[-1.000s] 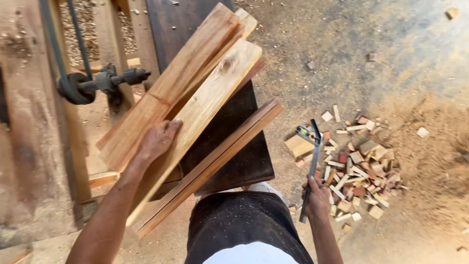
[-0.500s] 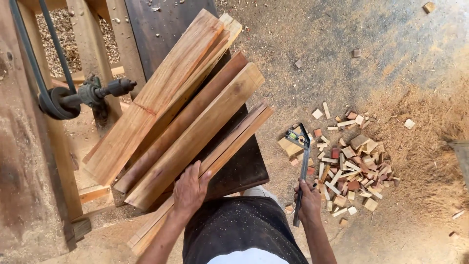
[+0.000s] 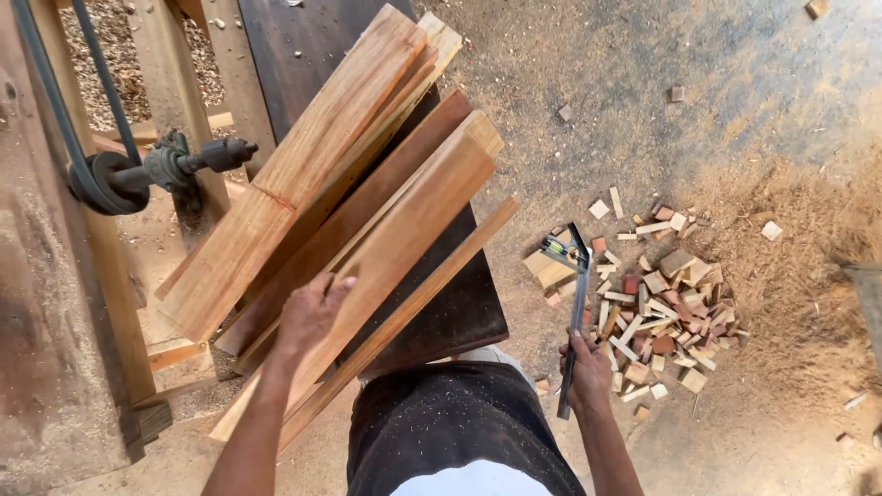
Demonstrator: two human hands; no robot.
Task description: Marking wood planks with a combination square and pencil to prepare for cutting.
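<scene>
Compared with half a second ago, we are noting that the left hand (image 3: 312,314) is sitting a little higher on the stack, now over the middle board, while the right hand (image 3: 588,366) is hanging in about the same spot beside the body.

Left grip: fingers are spreading flat and pressing on the top face of one reddish board (image 3: 404,234); we are not seeing them wrapping its edge. Right grip: fingers are closing around the lower end of a dark metal square (image 3: 577,294), its blade pointing up and away from the body over the floor (image 3: 735,83).

The boards are lying fanned diagonally across a dark surface (image 3: 459,321), their far ends overhanging its far right edge and their near ends overhanging its near left corner. The widest pale plank (image 3: 294,184) is lying leftmost, and a thin strip (image 3: 432,294) is running along the right side of the fan, nearest the body. A belt-driven pulley and shaft (image 3: 165,170) are standing off the left edge. A pile of small offcuts (image 3: 661,303) is lying on the floor to the right, well apart from the boards.

Judgement: we are in the sorting or aligning step, with one board being steadied or shifted. The next move is likely calling for a firmer hold on that board's edge, keeping the neighbours from sliding off the surface, and bringing the square across to it.
</scene>
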